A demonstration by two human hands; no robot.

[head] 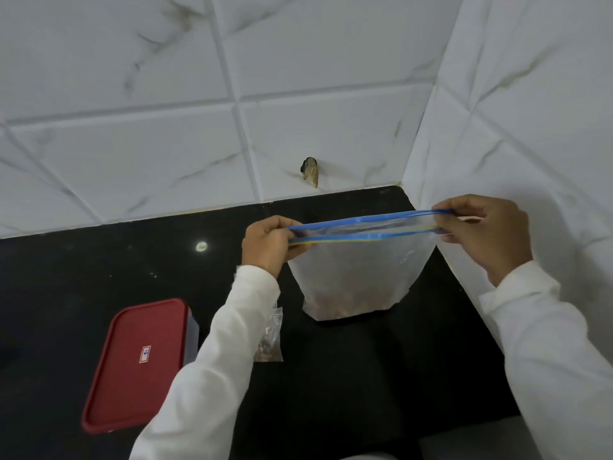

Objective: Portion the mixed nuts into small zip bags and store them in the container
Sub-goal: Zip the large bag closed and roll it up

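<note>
On the black counter (pixel 365 376), left hand (pixel 265 242) and right hand (pixel 487 234) pinch the nut-filled zip bag (pixel 358 273) open.

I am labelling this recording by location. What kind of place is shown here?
Most likely a home kitchen corner. A black polished countertop meets white marble-look wall tiles on two sides, and a red-lidded food container sits near a large zip bag with nuts at its bottom.

White marble-look wall tiles (pixel 166 144) behind glossy black countertop (pixel 83 267).
</note>
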